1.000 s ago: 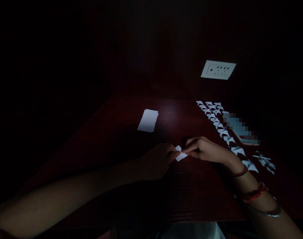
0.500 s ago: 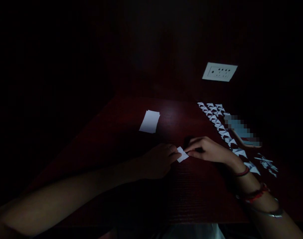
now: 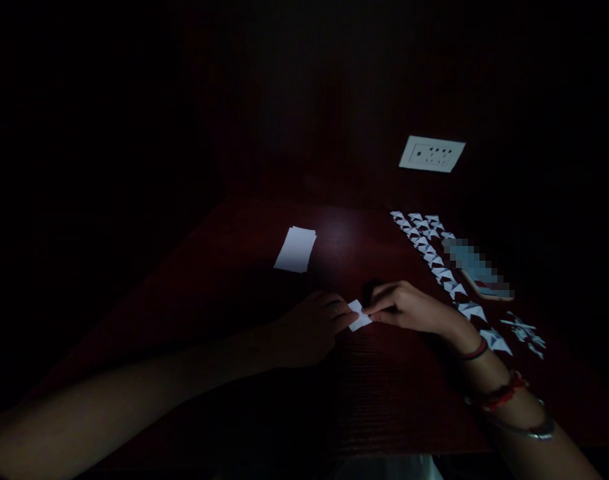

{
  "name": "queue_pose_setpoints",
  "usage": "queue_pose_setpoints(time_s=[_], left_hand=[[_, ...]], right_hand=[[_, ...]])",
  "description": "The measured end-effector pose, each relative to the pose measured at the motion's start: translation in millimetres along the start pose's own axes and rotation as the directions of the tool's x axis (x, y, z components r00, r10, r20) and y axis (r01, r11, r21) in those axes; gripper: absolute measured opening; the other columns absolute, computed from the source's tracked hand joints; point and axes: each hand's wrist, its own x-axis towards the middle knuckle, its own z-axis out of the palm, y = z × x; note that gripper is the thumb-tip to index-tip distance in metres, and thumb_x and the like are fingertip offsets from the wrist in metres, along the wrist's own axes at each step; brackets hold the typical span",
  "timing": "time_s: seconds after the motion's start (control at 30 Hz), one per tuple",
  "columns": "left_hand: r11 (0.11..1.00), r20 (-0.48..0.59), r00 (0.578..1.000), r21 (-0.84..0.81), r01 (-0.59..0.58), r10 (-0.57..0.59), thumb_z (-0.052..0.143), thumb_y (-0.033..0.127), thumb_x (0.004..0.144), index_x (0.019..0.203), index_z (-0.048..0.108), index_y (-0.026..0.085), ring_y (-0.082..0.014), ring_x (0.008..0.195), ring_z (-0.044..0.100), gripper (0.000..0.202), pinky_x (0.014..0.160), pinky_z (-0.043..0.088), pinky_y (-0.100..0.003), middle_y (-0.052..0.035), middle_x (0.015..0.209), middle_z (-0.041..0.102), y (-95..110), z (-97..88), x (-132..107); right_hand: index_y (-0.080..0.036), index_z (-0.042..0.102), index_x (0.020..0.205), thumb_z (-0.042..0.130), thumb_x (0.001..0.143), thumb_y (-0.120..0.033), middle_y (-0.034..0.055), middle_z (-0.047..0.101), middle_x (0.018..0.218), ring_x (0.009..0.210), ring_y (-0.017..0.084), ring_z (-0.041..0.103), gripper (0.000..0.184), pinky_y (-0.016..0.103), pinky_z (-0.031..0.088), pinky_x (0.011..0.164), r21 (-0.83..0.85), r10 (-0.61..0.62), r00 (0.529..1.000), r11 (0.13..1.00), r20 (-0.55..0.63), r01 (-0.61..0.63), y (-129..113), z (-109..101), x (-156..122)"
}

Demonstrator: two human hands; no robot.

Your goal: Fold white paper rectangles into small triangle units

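Note:
A small white folded paper piece (image 3: 359,315) lies on the dark red wooden table (image 3: 384,400), between my two hands. My left hand (image 3: 312,327) pinches its left edge with curled fingers; a ring shows on one finger. My right hand (image 3: 409,308) presses on its right edge with the fingertips drawn together. Red bands and a metal bangle circle my right wrist. The scene is very dark.
A stack of white paper slips (image 3: 295,249) lies further back, left of centre. A long row of small folded white paper pieces (image 3: 437,263) runs along the right side, beside a blurred flat object (image 3: 477,268). A white wall socket (image 3: 431,154) is behind.
The hands and the paper piece have stayed together, with only slight finger shifts on the paper. The view has tilted a little, so everything sits slightly lower and to the left.

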Motion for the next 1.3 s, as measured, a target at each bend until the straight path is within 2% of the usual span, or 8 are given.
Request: queue_pose_setpoints(time_s=[0.23,0.43,0.6,0.9,1.03,1.17,1.3], left_hand=[[0.999,-0.014,0.999,-0.010,0.036,-0.036,0.044,0.015,0.072,0.118,0.036,0.017,-0.0228,0.107,0.035,0.046,0.089,0.028,-0.037,-0.0072,0.114,0.043,1,2.0,0],[1.000,-0.030,1.000,-0.009,-0.008,0.008,0.043,0.015,0.072,0.116,0.037,0.017,-0.0232,0.108,0.035,0.044,0.089,0.029,-0.038,-0.0076,0.113,0.044,-2,4.4,-1],[1.000,-0.036,0.999,0.005,0.000,0.000,0.043,0.016,0.074,0.117,0.037,0.017,-0.0231,0.108,0.036,0.044,0.089,0.030,-0.037,-0.0074,0.114,0.044,-3,5.5,-1],[1.000,-0.031,0.999,0.022,0.008,-0.007,0.044,0.014,0.072,0.118,0.037,0.017,-0.0218,0.109,0.034,0.046,0.091,0.029,-0.036,-0.0057,0.116,0.044,-2,3.4,-1],[0.999,-0.032,0.999,0.024,0.021,-0.020,0.043,0.014,0.074,0.117,0.037,0.016,-0.0219,0.110,0.034,0.044,0.091,0.028,-0.036,-0.0055,0.117,0.044,0,3.3,-1],[0.999,-0.019,1.000,0.025,0.022,-0.021,0.042,0.013,0.074,0.117,0.037,0.016,-0.0221,0.108,0.035,0.043,0.090,0.028,-0.036,-0.0058,0.114,0.046,2,1.6,1],[1.000,-0.016,1.000,0.021,0.010,-0.009,0.044,0.014,0.074,0.116,0.038,0.015,-0.0225,0.108,0.035,0.042,0.090,0.028,-0.036,-0.0056,0.114,0.046,1,1.3,1]], right_hand=[[-0.020,0.064,0.093,0.051,0.075,-0.011,0.0016,0.060,0.079,0.069,0.010,0.054,0.023,0.021,0.040,0.065,0.011,-0.005,1.000,1.000,-0.005,0.005,-2,0,0],[-0.020,0.064,0.095,0.052,0.075,-0.013,0.0023,0.060,0.080,0.071,0.010,0.054,0.024,0.022,0.040,0.067,0.043,-0.021,0.999,0.999,0.026,0.020,-3,-1,-2],[-0.021,0.063,0.096,0.053,0.074,-0.014,0.0023,0.061,0.081,0.071,0.010,0.055,0.025,0.022,0.040,0.067,0.072,-0.021,0.999,0.997,0.044,0.017,-4,-3,-2],[-0.020,0.065,0.091,0.053,0.070,-0.010,0.0010,0.063,0.079,0.070,0.010,0.056,0.027,0.021,0.040,0.068,0.072,0.038,0.994,0.996,0.103,-0.045,-5,-7,-6],[-0.019,0.066,0.088,0.051,0.070,-0.009,0.0009,0.062,0.078,0.069,0.010,0.055,0.026,0.021,0.039,0.065,0.030,0.068,0.996,0.997,0.049,-0.070,-7,-9,-5],[-0.021,0.063,0.097,0.051,0.072,-0.011,0.0015,0.059,0.079,0.067,0.010,0.053,0.029,0.021,0.038,0.062,-0.011,0.042,0.999,0.999,-0.007,-0.042,-11,-7,-1],[-0.019,0.064,0.095,0.050,0.074,-0.011,0.0023,0.061,0.080,0.071,0.011,0.053,0.027,0.021,0.038,0.067,0.007,-0.009,0.998,1.000,0.068,0.009,-11,-4,0]])
